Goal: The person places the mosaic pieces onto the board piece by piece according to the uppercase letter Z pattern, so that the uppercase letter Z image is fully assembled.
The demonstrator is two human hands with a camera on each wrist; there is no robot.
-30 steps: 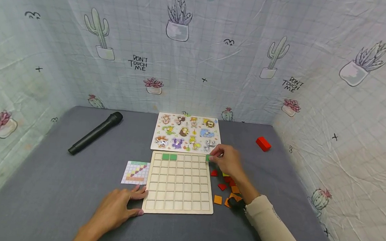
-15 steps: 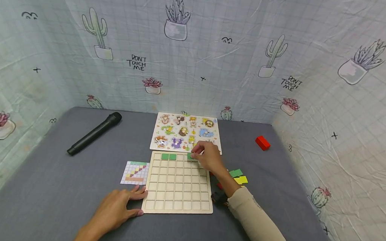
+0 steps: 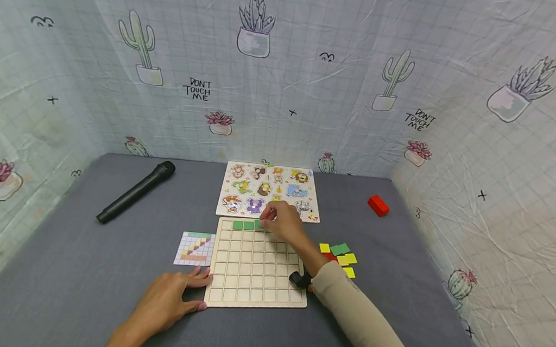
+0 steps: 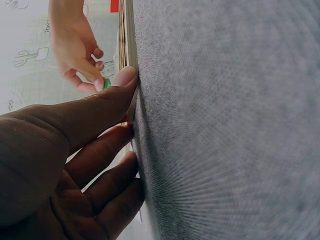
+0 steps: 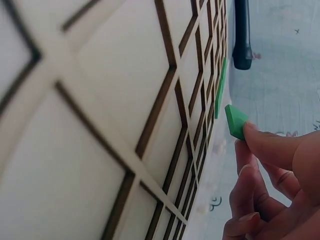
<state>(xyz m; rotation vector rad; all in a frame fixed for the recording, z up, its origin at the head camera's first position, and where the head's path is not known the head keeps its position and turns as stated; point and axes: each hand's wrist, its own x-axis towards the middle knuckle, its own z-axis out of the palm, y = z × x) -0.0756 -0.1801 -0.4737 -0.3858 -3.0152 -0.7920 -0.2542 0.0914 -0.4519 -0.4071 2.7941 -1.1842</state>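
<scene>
Between thumb and fingertips, my right hand (image 3: pixel 284 221) pinches a green square tile (image 5: pixel 236 121). In the right wrist view the tile is tilted and apart from the board's surface. Below it lies a pale wooden grid board (image 3: pixel 251 264), its top row holding two green tiles (image 3: pixel 243 225) side by side. The held tile is just right of these in the head view. My left hand (image 3: pixel 165 301) rests at the board's lower left, thumb and fingertips against its edge. A pattern card (image 3: pixel 194 249) with coloured squares lies left of the board.
An animal picture board (image 3: pixel 269 192) lies behind the grid. Several yellow tiles (image 3: pixel 349 259), green tiles (image 3: pixel 339 249) and red ones lie right of it, partly behind the right forearm. A black microphone (image 3: pixel 136 192) lies back left, a red block (image 3: pixel 378 206) back right.
My right hand has carried the green tile leftward along the board's top row, from the right corner to beside the two green tiles. My left hand has stayed at the board's edge.
</scene>
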